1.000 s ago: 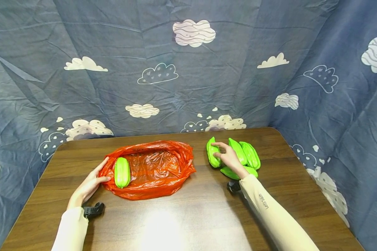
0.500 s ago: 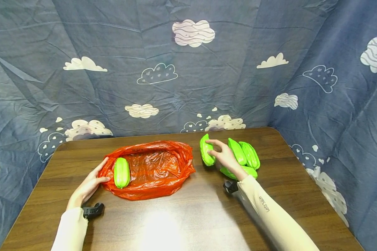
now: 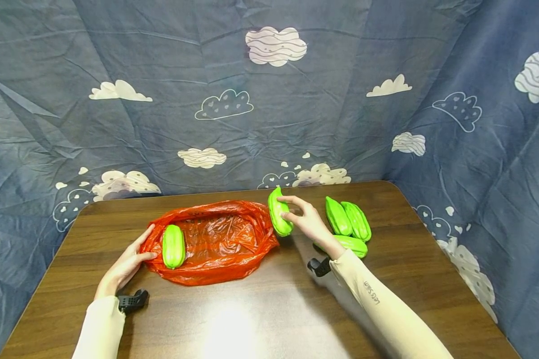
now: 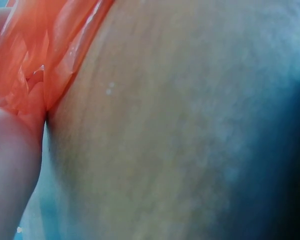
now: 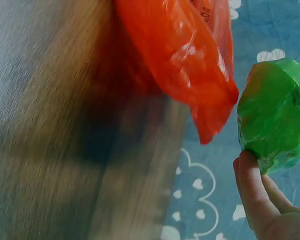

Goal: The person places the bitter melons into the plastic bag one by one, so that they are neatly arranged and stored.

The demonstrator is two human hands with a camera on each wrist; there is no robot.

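Note:
My right hand (image 3: 307, 219) holds a green ridged gourd (image 3: 279, 214) between thumb and fingers, beside the right rim of a red plastic bag (image 3: 215, 276). The right wrist view shows fingertips on the held gourd (image 5: 275, 112), close to the bag's hanging edge (image 5: 185, 65). My left hand (image 3: 123, 267) grips the bag's left rim, thumb and fingers spread apart. In the left wrist view, plastic (image 4: 55, 50) drapes over part of that thumb. Another green gourd (image 3: 173, 247) lies inside the left end of the open bag.
Several more green gourds (image 3: 350, 224) lie grouped at the table's right; one is partly hidden by the right wrist. The wooden table (image 3: 260, 309) backs onto a blue curtain (image 3: 233, 139) with cloud prints. A dark wrist camera (image 3: 134, 300) sits at the left wrist.
My right hand has lifted one gourd from beside the right group and carried it left to the bag's right rim. The left hand and bag stay nearly still.

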